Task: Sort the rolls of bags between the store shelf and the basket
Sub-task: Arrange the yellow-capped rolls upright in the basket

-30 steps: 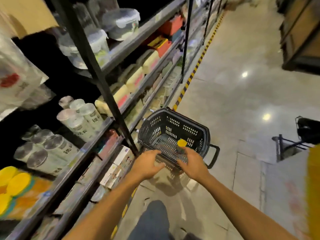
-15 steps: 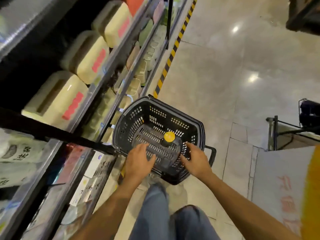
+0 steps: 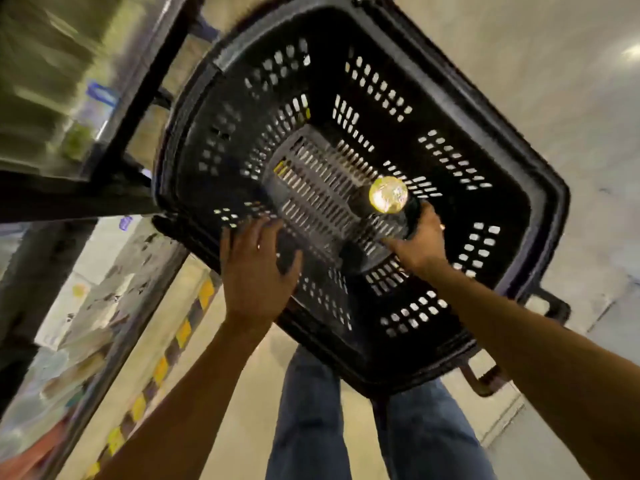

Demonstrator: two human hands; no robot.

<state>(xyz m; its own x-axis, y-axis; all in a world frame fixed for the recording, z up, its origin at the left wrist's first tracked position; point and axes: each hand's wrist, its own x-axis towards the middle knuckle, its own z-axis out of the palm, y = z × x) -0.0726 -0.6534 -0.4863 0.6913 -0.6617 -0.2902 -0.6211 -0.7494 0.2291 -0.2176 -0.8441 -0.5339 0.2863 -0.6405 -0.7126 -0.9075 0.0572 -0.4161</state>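
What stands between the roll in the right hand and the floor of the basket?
Nothing visible does. The right hand grips the roll inside the basket, above its slatted floor; the left hand is apart, at the near wall.

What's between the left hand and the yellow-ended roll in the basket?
Nothing loose. The head view shows only the bare slotted floor of the basket between the left hand and the yellow-ended roll, which the right hand grips.

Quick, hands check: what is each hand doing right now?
Left hand: open, fingers spread at the near wall of the basket.
Right hand: grips the yellow-ended roll inside the basket.
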